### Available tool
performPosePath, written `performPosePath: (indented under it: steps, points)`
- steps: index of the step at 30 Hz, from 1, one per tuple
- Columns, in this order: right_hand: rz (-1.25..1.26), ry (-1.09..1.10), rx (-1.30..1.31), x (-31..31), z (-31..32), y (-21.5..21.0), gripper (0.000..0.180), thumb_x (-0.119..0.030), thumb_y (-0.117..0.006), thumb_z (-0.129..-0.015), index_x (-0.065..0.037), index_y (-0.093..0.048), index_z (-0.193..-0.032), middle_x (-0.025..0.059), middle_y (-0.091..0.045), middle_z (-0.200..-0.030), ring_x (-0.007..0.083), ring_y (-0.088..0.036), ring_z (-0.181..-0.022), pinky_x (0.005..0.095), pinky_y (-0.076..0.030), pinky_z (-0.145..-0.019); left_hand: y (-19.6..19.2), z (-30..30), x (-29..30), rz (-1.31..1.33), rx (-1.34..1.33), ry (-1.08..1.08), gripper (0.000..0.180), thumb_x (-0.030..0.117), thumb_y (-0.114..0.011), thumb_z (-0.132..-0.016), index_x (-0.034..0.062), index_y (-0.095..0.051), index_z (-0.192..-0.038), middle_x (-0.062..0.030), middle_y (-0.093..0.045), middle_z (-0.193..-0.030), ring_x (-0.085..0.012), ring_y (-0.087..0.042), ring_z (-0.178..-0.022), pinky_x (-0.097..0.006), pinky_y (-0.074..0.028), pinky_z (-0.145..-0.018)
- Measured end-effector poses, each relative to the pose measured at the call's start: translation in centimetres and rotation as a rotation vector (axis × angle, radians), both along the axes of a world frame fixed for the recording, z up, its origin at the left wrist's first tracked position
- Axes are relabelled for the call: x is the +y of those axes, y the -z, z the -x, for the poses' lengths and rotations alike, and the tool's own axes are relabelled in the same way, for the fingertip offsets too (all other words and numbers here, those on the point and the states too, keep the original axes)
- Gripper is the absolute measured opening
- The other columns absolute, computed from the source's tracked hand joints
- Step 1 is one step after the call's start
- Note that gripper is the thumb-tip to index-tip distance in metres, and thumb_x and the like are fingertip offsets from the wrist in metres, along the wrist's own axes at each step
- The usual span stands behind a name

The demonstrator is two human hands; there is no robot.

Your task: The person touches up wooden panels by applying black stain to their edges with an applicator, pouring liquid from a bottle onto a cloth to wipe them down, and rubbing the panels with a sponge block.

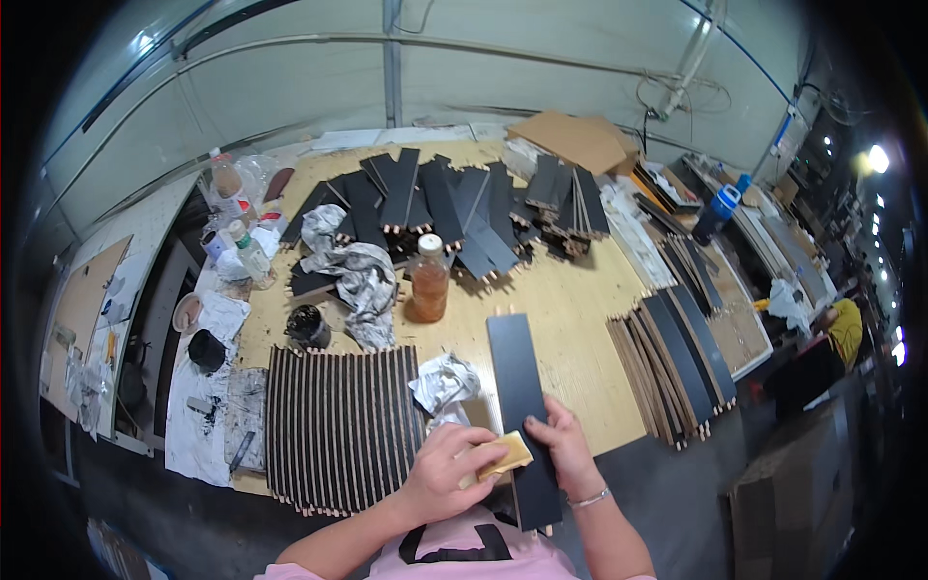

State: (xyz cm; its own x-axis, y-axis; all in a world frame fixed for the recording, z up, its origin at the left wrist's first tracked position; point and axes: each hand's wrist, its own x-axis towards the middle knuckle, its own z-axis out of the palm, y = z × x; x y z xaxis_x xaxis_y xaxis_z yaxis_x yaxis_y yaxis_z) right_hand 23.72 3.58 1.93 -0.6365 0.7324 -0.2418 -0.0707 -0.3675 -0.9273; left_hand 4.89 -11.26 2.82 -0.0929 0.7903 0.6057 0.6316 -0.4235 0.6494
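Note:
My right hand (568, 449) grips a long black board (517, 362) by its right edge, thumb on its face. The board is held tilted over the near table edge, with small wooden pegs showing at its ends. In my left hand (440, 474) is a pale yellow sponge (510, 454), pressed to the board's left edge close to the near end. A crumpled white rag (447, 382) lies just beyond my left hand. Left of it, a row of boards (338, 425) stands packed on edge, light and dark stripes alternating.
Black boards (440, 208) lie in a loose heap at the back. A bottle of amber liquid (428, 290) stands mid-table, near a stained cloth (365, 285) and a black-smeared cup (307, 327). More boards (667, 358) are stacked at right. A person in yellow (844, 333) is farther right.

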Motion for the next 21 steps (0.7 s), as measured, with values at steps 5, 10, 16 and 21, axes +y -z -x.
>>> performPosePath:
  steps: [5, 10, 16, 21]
  points:
    - [0.057, -0.213, -0.076, -2.8, 1.5, -0.6, 0.056, -0.003, -0.074, -0.101, 0.006, -0.059, -0.154, 0.0068, -0.073, -0.136, 0.011, -0.068, -0.121, 0.0274, -0.055, -0.105, 0.8, 7.6, 0.9, -0.035, -0.035, -0.307, 0.045, 0.003, -0.085, -0.079, 0.0057, -0.078, -0.123, -0.0167, -0.074, -0.124, -0.0352, -0.072, -0.113, -0.043, -0.06, -0.098]
    - [0.068, -0.324, -0.095, -4.7, 2.2, 0.6, 0.059, -0.002, -0.075, -0.098, 0.004, -0.06, -0.156, 0.0066, -0.075, -0.133, 0.0134, -0.069, -0.119, 0.0297, -0.054, -0.108, 1.5, 16.7, -3.1, 0.012, -0.114, -0.615, 0.044, -0.001, -0.083, -0.082, 0.0029, -0.079, -0.126, -0.0164, -0.076, -0.121, -0.033, -0.073, -0.112, -0.041, -0.058, -0.102]
    - [0.023, -0.354, -0.089, -5.5, 3.4, 1.6, 0.063, 0.0, -0.078, -0.095, 0.004, -0.06, -0.156, 0.0071, -0.073, -0.137, 0.0149, -0.067, -0.125, 0.0315, -0.053, -0.11, 6.9, 24.8, -16.2, 0.05, -0.987, -0.673, 0.022, 0.012, -0.07, -0.108, -0.003, -0.078, -0.122, -0.0102, -0.08, -0.108, -0.0195, -0.079, -0.097, -0.036, -0.063, -0.088]
    - [-0.039, -0.426, -0.159, -5.5, 3.1, 1.4, 0.065, 0.008, -0.074, -0.096, 0.007, -0.055, -0.158, 0.0095, -0.071, -0.14, 0.0159, -0.068, -0.126, 0.0332, -0.055, -0.11, 10.9, 31.3, -22.9, 0.057, -1.146, -0.811, 0.026, 0.02, -0.058, -0.116, -0.0018, -0.072, -0.11, -0.0114, -0.077, -0.092, -0.0213, -0.079, -0.074, -0.033, -0.066, -0.065]
